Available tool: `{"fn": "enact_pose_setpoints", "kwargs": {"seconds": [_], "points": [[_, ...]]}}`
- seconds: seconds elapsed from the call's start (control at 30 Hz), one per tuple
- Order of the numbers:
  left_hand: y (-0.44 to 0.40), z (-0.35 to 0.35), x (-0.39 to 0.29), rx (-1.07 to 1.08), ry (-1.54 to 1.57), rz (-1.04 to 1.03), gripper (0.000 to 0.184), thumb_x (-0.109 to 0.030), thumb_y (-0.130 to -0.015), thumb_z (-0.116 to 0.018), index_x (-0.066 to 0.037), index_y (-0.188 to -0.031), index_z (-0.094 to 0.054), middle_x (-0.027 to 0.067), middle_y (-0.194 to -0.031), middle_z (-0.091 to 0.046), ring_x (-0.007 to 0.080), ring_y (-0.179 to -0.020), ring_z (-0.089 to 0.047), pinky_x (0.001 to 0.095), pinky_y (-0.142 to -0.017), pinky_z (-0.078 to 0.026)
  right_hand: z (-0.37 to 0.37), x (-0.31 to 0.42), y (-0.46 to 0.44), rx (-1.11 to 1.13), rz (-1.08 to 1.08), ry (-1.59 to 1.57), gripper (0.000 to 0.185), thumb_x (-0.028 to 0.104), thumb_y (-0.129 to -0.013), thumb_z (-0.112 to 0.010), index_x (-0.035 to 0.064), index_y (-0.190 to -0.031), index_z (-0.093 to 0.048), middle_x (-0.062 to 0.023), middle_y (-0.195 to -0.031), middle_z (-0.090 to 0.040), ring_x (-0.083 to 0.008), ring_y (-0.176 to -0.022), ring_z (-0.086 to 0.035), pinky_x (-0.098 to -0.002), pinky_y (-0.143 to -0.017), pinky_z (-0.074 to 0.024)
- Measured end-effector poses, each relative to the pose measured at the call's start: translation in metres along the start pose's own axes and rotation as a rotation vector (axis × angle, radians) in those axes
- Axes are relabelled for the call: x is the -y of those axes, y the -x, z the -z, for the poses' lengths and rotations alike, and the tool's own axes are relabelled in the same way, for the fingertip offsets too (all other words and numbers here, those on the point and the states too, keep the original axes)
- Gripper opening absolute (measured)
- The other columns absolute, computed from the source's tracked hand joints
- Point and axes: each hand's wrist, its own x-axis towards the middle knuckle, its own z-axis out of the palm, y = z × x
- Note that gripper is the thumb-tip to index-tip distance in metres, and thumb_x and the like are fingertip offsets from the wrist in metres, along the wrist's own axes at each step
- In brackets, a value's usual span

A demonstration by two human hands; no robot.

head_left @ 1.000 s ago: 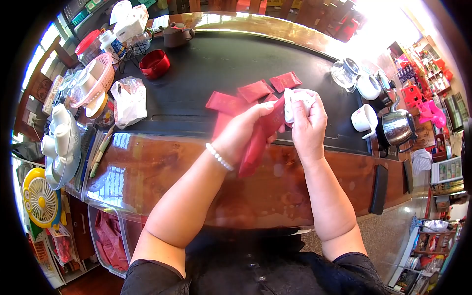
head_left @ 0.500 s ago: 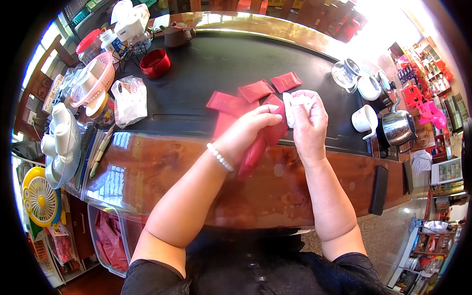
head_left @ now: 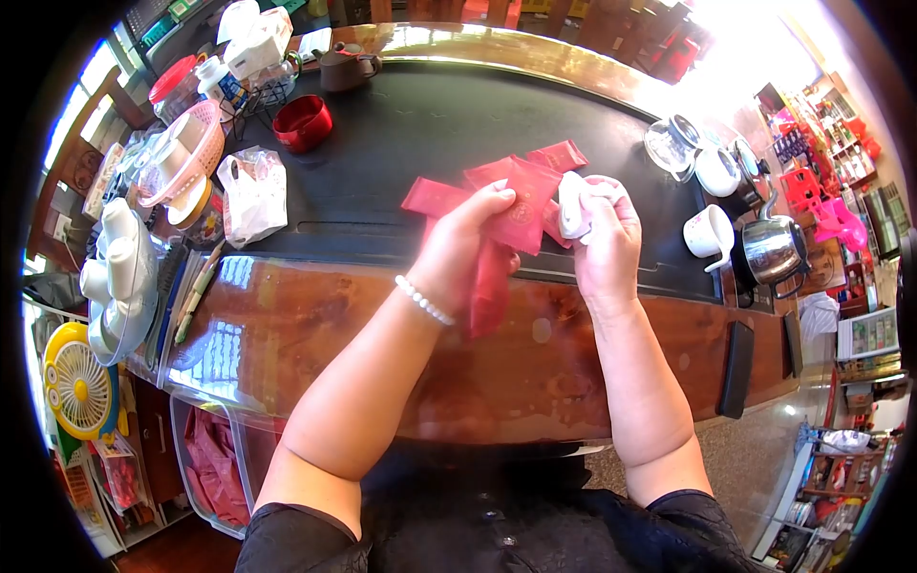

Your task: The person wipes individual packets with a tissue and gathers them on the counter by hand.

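Observation:
A translucent red packet (head_left: 521,205) is pinched by my left hand (head_left: 458,244), its thumb lying on top and its printed face turned up. Just to its right, my right hand (head_left: 607,234) is closed on a folded white cloth or tissue (head_left: 573,205). Another red packet (head_left: 490,291) hangs or lies below my left fingers; how it is held is hidden. Behind my hands, more red packets (head_left: 432,197) rest on the black tray (head_left: 382,143), with one (head_left: 559,156) at the upper right. A beaded bracelet circles my left wrist.
On the left stand a white plastic bag (head_left: 252,196), a red bowl (head_left: 302,123), a teapot (head_left: 344,69) and a pink basket (head_left: 203,153). A white cup (head_left: 705,232), a metal kettle (head_left: 772,248) and a black phone-like object (head_left: 735,368) are on the right.
The red packet in my left hand has tilted from sideways to face up and moved slightly left. My right hand and the white cloth have shifted a little to the right.

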Motion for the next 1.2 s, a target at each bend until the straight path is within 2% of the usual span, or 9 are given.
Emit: {"fn": "enact_pose_setpoints", "kwargs": {"seconds": [0.2, 0.33, 0.4, 0.57, 0.77, 0.87, 0.97, 1.1, 1.2], "points": [[0.005, -0.01, 0.001, -0.028, -0.259, -0.112, 0.016, -0.009, -0.09, -0.055, -0.006, -0.106, -0.059, 0.002, -0.094, -0.064, 0.0118, -0.075, -0.061, 0.026, -0.065, -0.051, -0.01, 0.008, 0.006, 0.044, 0.024, -0.051, 0.012, 0.003, -0.09, -0.054, 0.0049, -0.098, -0.062, -0.0043, -0.1, -0.063, -0.0101, -0.083, -0.059, -0.0234, -0.072, -0.0481], [0.001, -0.009, 0.004, -0.032, -0.19, -0.119, 0.014, -0.005, -0.089, -0.056, -0.005, -0.103, -0.059, 0.0025, -0.093, -0.064, 0.0123, -0.08, -0.061, 0.0255, -0.073, -0.051, -0.011, 0.006, 0.006, 0.117, 0.049, 0.013, 0.013, 0.003, -0.089, -0.056, 0.0039, -0.099, -0.065, -0.0075, -0.111, -0.062, -0.0103, -0.088, -0.06, -0.0232, -0.075, -0.048], [-0.002, -0.004, 0.008, -0.049, -0.216, -0.135, 0.013, -0.003, -0.089, -0.056, -0.004, -0.102, -0.059, 0.0026, -0.092, -0.064, 0.0125, -0.082, -0.061, 0.0254, -0.076, -0.05, -0.011, 0.004, 0.006, 0.173, 0.028, 0.07, 0.011, 0.004, -0.089, -0.058, 0.003, -0.097, -0.065, -0.0064, -0.108, -0.063, -0.009, -0.087, -0.06, -0.0228, -0.074, -0.0478], [-0.003, 0.003, 0.008, -0.081, -0.312, -0.073, 0.01, -0.006, -0.09, -0.058, -0.005, -0.099, -0.059, 0.0019, -0.089, -0.064, 0.0109, -0.078, -0.06, 0.0243, -0.071, -0.05, -0.012, 0.003, 0.011, 0.221, 0.044, 0.363, 0.005, 0.006, -0.088, -0.061, 0.0021, -0.091, -0.064, 0.0007, -0.084, -0.065, -0.0046, -0.076, -0.057, -0.0195, -0.066, -0.0461], [-0.001, 0.003, 0.007, -0.039, -0.415, 0.074, 0.007, -0.01, -0.09, -0.059, -0.009, -0.097, -0.058, 0.0008, -0.086, -0.063, 0.0083, -0.067, -0.058, 0.0228, -0.057, -0.047, -0.011, -0.003, 0.011, 0.124, 0.127, 0.317, 0.007, 0.007, -0.091, -0.059, 0.0026, -0.095, -0.061, -0.0003, -0.086, -0.063, -0.0051, -0.076, -0.057, -0.0196, -0.065, -0.0465], [-0.002, 0.005, 0.009, -0.022, -0.358, 0.053, 0.008, -0.01, -0.091, -0.059, -0.01, -0.098, -0.058, 0.0013, -0.084, -0.063, 0.0096, -0.064, -0.059, 0.0244, -0.055, -0.047, -0.008, -0.006, 0.009, 0.066, 0.138, 0.256, 0.01, 0.005, -0.092, -0.058, 0.0036, -0.102, -0.059, -0.0016, -0.091, -0.061, -0.0069, -0.08, -0.058, -0.0216, -0.07, -0.0482], [0.001, -0.004, 0.008, -0.089, -0.267, -0.021, 0.01, -0.011, -0.092, -0.058, -0.01, -0.101, -0.056, 0.0025, -0.084, -0.063, 0.012, -0.064, -0.059, 0.0265, -0.055, -0.048, -0.011, -0.001, 0.006, -0.088, 0.129, 0.182, 0.007, 0.009, -0.094, -0.059, 0.0025, -0.097, -0.061, -0.0007, -0.085, -0.062, -0.0054, -0.074, -0.057, -0.0197, -0.062, -0.0461], [-0.003, 0.002, 0.008, -0.217, -0.272, -0.092, 0.012, -0.011, -0.093, -0.057, -0.009, -0.105, -0.054, 0.0037, -0.087, -0.063, 0.0145, -0.066, -0.06, 0.0291, -0.057, -0.049, -0.004, 0.004, 0.002, -0.039, 0.021, 0.006, 0.01, 0.01, -0.093, -0.059, 0.0013, -0.096, -0.064, -0.0007, -0.086, -0.063, -0.0066, -0.075, -0.058, -0.0198, -0.067, -0.0478], [-0.009, 0.006, 0.012, -0.286, -0.186, -0.205, 0.014, -0.012, -0.093, -0.057, -0.01, -0.106, -0.054, 0.0034, -0.089, -0.063, 0.0144, -0.07, -0.06, 0.0294, -0.059, -0.05, -0.012, 0.005, 0.007, 0.122, -0.037, 0.159, 0.011, 0.009, -0.092, -0.06, 0.0007, -0.097, -0.064, -0.0015, -0.088, -0.064, -0.0065, -0.075, -0.058, -0.0206, -0.067, -0.0479]]}}
